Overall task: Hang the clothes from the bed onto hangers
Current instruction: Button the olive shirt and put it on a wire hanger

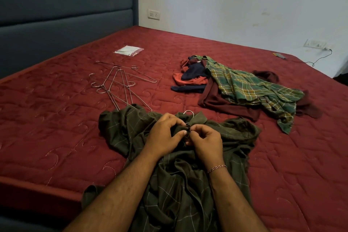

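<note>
Both hands at the collar of the olive checked shirt (175, 175), centre of frame.

My left hand (165, 135) and right hand (204, 142) pinch the fabric below the hanger hook (188, 112), fingers curled. Spare wire hangers (116, 84) lie left of centre; remaining clothes pile (243, 88) lies right of centre on the red bed (56, 128).

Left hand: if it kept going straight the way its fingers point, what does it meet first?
The left hand points right, toward the right hand, both pinching the dark olive checked shirt near its collar. It would likely meet the right hand's fingertips almost at once; the gap looks tiny, though depth is unclear.
</note>
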